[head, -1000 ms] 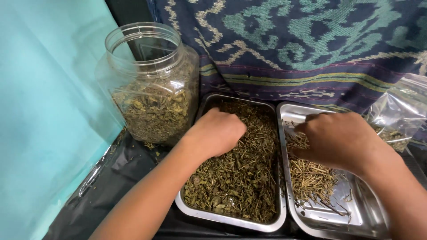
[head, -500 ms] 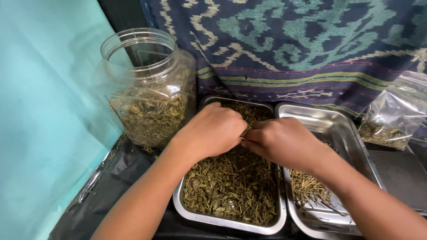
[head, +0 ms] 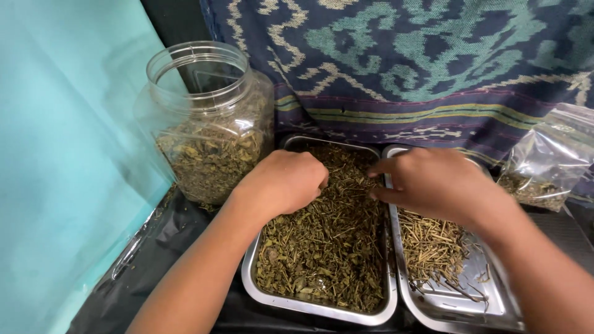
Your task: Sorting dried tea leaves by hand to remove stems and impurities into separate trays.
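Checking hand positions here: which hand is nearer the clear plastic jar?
Left. The left hand rests in the leaf tray just right of the jar; the right hand is farther right.

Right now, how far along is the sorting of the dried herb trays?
Done: a small heap of bare stems lies in the right tray, and the jar is about half full of leaves. In hand: the left hand digs into the mixed leaves and stems in the left tray; the right hand hovers over the seam between trays. Left: the left tray is full of unsorted mix.
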